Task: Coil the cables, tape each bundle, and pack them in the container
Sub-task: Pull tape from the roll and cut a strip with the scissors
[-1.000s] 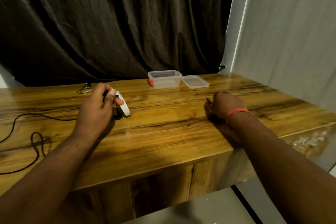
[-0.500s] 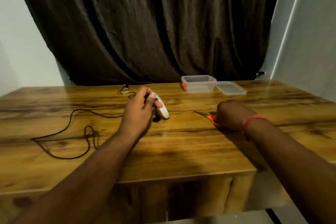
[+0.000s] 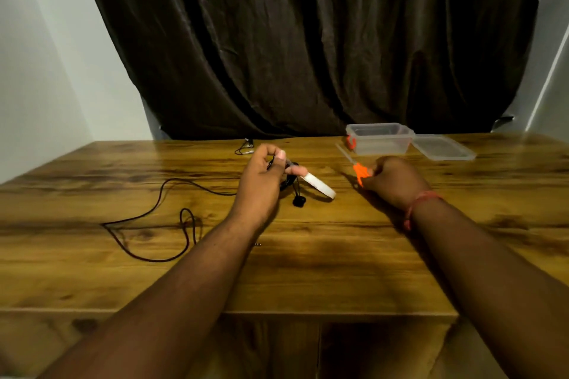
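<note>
Left hand (image 3: 261,181) clenches a coiled black cable (image 3: 291,183) with the white tape roll (image 3: 320,186) above mid-surface, roll tilted toward the right. Right hand (image 3: 395,180) grips orange scissors (image 3: 358,171), blades pointing up-left toward the clear container (image 3: 380,138); handles hidden in its fingers.

Scissors (image 3: 358,171) orange-handled; tape roll (image 3: 320,185) white; cable (image 3: 160,218) black; container (image 3: 380,138) clear; curtain (image 3: 308,40) dark brown
</note>
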Action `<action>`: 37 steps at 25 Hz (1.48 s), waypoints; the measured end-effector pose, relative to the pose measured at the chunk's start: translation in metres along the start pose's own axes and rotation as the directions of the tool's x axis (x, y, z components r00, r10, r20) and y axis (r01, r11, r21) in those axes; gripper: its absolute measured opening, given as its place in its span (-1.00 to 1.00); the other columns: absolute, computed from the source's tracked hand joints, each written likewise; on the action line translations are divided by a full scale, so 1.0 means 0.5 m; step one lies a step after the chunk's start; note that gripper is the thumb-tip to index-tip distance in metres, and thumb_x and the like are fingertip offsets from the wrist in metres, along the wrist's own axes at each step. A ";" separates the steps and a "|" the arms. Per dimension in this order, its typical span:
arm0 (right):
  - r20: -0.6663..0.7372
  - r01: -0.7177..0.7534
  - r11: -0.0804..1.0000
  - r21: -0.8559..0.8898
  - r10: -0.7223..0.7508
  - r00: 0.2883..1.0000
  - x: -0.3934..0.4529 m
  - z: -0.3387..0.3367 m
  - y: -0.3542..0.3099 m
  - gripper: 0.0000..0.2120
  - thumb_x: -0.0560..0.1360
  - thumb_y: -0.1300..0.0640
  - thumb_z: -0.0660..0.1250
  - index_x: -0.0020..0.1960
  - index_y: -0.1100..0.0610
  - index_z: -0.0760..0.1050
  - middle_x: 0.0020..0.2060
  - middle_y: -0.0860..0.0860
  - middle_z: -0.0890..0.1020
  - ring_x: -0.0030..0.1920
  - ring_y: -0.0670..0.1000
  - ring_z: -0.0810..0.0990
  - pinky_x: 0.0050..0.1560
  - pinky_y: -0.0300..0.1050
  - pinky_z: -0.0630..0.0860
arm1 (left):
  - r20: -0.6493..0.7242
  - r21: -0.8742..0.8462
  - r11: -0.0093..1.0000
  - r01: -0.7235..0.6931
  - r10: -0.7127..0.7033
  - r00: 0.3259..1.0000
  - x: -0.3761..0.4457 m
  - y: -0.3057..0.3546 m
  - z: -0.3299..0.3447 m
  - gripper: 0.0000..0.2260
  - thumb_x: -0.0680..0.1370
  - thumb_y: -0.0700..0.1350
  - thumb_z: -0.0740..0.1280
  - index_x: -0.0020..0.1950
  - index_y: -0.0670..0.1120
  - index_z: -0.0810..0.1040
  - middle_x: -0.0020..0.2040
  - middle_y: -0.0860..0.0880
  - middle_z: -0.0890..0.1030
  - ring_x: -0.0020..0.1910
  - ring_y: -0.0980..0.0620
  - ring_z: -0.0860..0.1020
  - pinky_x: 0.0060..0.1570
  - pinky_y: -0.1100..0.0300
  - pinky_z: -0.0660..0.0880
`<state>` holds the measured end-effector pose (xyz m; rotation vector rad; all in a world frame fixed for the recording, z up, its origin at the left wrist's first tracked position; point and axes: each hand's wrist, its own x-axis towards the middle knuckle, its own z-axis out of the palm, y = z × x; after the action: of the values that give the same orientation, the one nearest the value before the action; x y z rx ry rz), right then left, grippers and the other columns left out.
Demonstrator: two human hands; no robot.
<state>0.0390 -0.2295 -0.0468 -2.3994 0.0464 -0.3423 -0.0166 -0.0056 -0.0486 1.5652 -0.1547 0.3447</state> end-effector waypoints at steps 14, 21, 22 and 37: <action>0.154 -0.034 0.628 0.777 -0.138 0.978 -0.115 0.014 -0.094 -0.93 0.48 0.32 0.40 -0.08 0.19 0.62 -0.20 0.04 0.67 -0.22 -0.06 0.66 -0.19 -0.13 0.62 | 0.064 -0.346 0.903 0.255 -0.248 0.967 0.009 0.009 -0.010 -0.90 0.68 -0.16 0.12 0.00 -0.04 0.37 0.03 -0.18 0.71 -0.54 0.16 0.23 0.12 -0.06 0.36; 0.163 0.004 0.571 0.821 -0.242 0.957 -0.148 0.043 -0.098 -0.95 0.48 0.30 0.42 -0.11 0.23 0.67 0.06 0.21 0.62 0.08 0.20 0.63 0.13 0.10 0.61 | 0.080 -0.387 0.878 0.282 -0.273 0.959 0.018 -0.002 -0.011 -0.90 0.68 -0.15 0.12 -0.01 -0.03 0.37 0.00 -0.15 0.72 -0.57 0.18 0.27 -0.03 -0.01 0.42; 0.261 -0.079 0.562 0.823 -0.252 0.932 -0.153 0.048 -0.100 -0.93 0.49 0.32 0.39 -0.11 0.27 0.65 0.01 0.26 0.62 0.02 0.22 0.63 0.11 0.12 0.62 | 0.086 -0.395 0.872 0.289 -0.278 0.957 0.020 -0.005 -0.012 -0.92 0.68 -0.15 0.13 0.02 -0.03 0.37 0.01 -0.15 0.72 -0.56 0.18 0.28 0.01 -0.03 0.45; 0.699 -0.487 0.505 0.713 -0.458 0.549 -0.139 0.042 -0.085 -0.37 0.50 -0.20 0.26 0.09 0.42 0.54 0.06 0.38 0.59 0.03 0.22 0.66 0.09 -0.07 0.62 | 0.143 -0.474 0.826 0.304 -0.269 0.952 0.027 -0.014 -0.012 -0.95 0.68 -0.15 0.11 0.05 -0.05 0.34 0.10 -0.21 0.69 -0.55 0.19 0.29 0.31 -0.12 0.39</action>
<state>-0.0253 -0.1749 -0.0502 -1.2369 -0.4632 0.7465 -0.0024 0.0021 -0.0511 1.0684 -0.0508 0.0028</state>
